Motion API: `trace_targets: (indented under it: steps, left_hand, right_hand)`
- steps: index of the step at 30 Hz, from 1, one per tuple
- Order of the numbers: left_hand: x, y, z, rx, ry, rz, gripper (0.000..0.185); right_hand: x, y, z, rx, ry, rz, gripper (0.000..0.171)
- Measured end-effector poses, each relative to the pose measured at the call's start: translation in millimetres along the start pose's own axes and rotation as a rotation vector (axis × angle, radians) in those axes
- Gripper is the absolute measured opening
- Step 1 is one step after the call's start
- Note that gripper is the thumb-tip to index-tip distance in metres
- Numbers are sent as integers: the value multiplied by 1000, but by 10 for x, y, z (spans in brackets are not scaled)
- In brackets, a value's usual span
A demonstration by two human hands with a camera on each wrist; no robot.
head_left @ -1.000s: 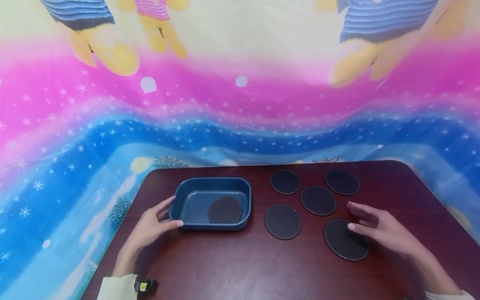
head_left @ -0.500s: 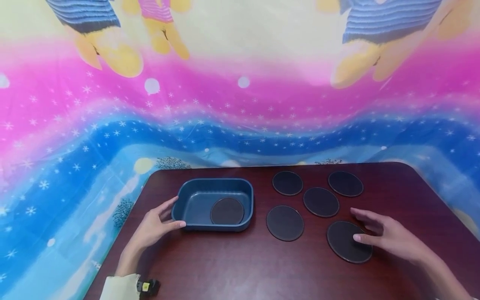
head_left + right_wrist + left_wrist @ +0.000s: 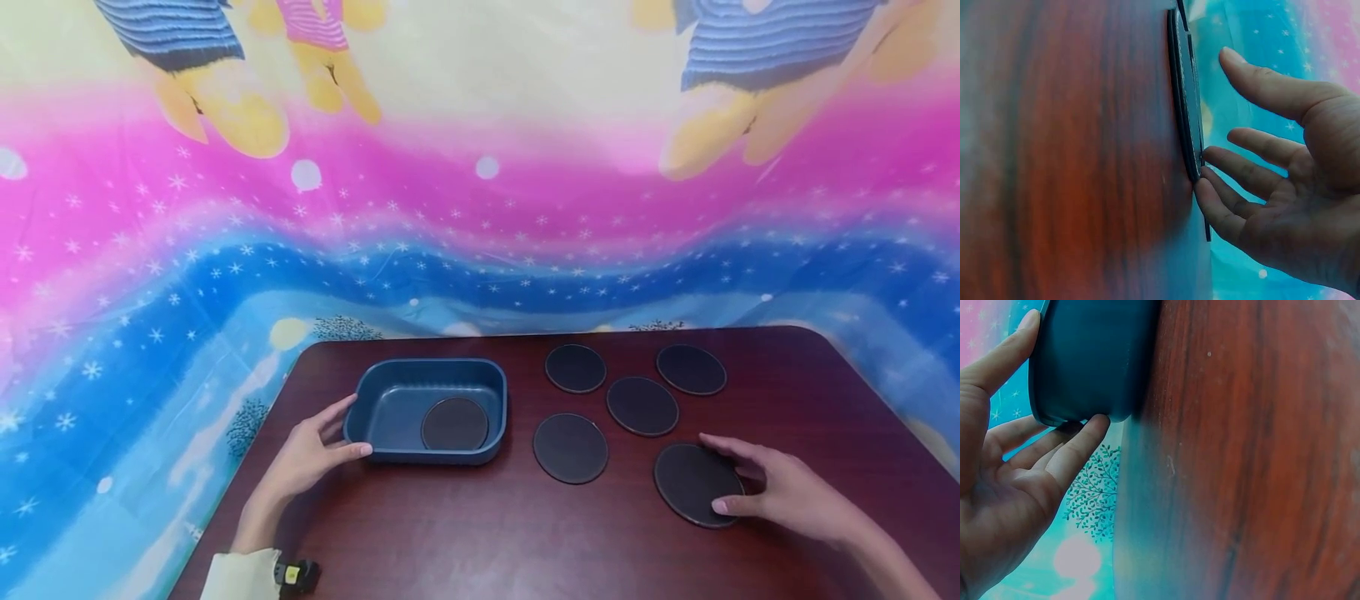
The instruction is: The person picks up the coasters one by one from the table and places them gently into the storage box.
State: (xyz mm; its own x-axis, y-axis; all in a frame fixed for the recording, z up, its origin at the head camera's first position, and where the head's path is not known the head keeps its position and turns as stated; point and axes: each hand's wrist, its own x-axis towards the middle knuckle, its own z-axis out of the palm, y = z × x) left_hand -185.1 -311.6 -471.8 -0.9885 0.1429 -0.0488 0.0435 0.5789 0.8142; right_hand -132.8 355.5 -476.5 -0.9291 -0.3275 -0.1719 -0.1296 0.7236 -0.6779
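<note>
- Disc nearest the right hand [image 3: 694, 495] is lying flat on the tabletop [image 3: 465, 533], at the front right of the group, with the right hand [image 3: 787, 492] resting against its right edge.
- Fingers [image 3: 1235, 167] of that hand are lying nearly straight, tips touching the disc's rim; in the right wrist view nothing is curling round or under the disc [image 3: 1186, 106], so the hand is open and the disc is not lifted.
- Judgement: fingertips are sitting at the rim because a thin flat piece offers no other purchase than its edge.
- Four more dark discs are lying flat and apart from one another: one front centre [image 3: 570, 447], one in the middle [image 3: 642, 406], two at the back [image 3: 575, 368] [image 3: 691, 369].
- Blue tray [image 3: 390, 369] is standing left of the discs, with one disc [image 3: 454, 423] lying in its right half.
- Left hand [image 3: 307, 454] is pressing against the tray's left end, thumb at the near corner and fingers [image 3: 1069, 453] spread along the wall [image 3: 1091, 356]; the fingers are straight, not clamping, so the hand is open.
- Judgement: the hand is bracing the tray so that it does not slide.
- Sleeve cuff and a small black device [image 3: 296, 573] are showing at the left wrist.
- Bright printed cloth [image 3: 480, 208] is hanging behind and around the tabletop.
</note>
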Motion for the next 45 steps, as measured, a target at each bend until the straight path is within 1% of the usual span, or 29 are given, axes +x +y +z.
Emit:
trace_targets:
  steps: [5,10,13,18,24,26,28,34,37,40,45]
  left_hand:
    - [7,-9,-8,12,6,2,93]
    - [16,-12,-10,18,7,-3,92]
    - [24,-5,-5,27,7,1,92]
    - [24,-9,-2,45,11,17,93]
    - [18,-21,-3,48,15,28,92]
    - [16,-18,0,45,19,27,92]
    - [14,-13,0,49,18,31,91]
    - [1,3,-9,45,13,33,92]
    - [-5,8,-16,47,10,34,91]
    - [-7,6,-11,47,11,22,91]
    - [-8,-7,-4,57,13,16,94]
  right_hand:
    - [46,-49,13,-114,20,16,98]
    - [91,-99,55,-190,65,-11,95]
    - [90,-95,92,-199,107,-33,91]
    - [77,-86,122,-156,165,-42,83]
    - [131,-137,-18,-142,151,-33,70]
    - [164,-157,-78,-115,144,-45,68]
    - [196,-162,-129,-65,133,-54,66]
    - [304,-127,-229,161,65,-97,63]
    - [368,-97,-253,283,49,-103,63]
    - [417,-83,-265,350,62,-64,67]
    - [480,-129,-300,374,102,5,73]
